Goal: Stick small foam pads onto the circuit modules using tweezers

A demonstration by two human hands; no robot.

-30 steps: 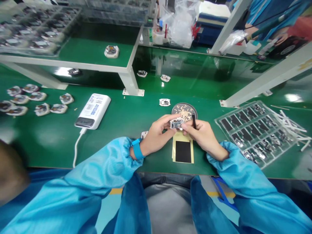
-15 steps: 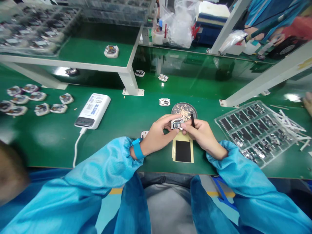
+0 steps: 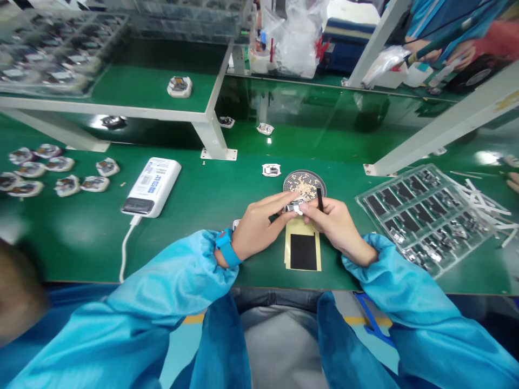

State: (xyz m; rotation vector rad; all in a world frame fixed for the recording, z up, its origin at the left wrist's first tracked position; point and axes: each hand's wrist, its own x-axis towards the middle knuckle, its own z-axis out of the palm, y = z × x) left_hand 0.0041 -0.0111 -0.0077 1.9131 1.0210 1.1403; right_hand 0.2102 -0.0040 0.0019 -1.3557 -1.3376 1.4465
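Note:
A small white device housing with electronic parts (image 3: 292,207) is pinched between the thumb and fingers of my left hand (image 3: 259,224). My right hand (image 3: 333,224) is closed around a thin black stick-like tool (image 3: 320,199), which points up past the fingers; its lower end is hidden. The right thumb and fingertips meet the housing's right side. Just beyond both hands lies a round dark dish (image 3: 323,183) of tiny beige bits. Below them on the bench is a yellow backing sheet (image 3: 288,251) carrying a black square (image 3: 303,252). Another white housing (image 3: 236,223) is partly hidden behind my left wrist.
White housings (image 3: 67,185) are grouped at the left beside a white power bank (image 3: 152,186) with a cable. A clear tray of parts (image 3: 424,219) and white strips (image 3: 482,208) lie right. Shelf legs (image 3: 213,135) rise behind. Another person's hand (image 3: 514,181) shows at the right edge.
The housing between my hands has tilted, so its edge shows more than its face. My hands stay close together in nearly the same place. The view has shifted slightly.

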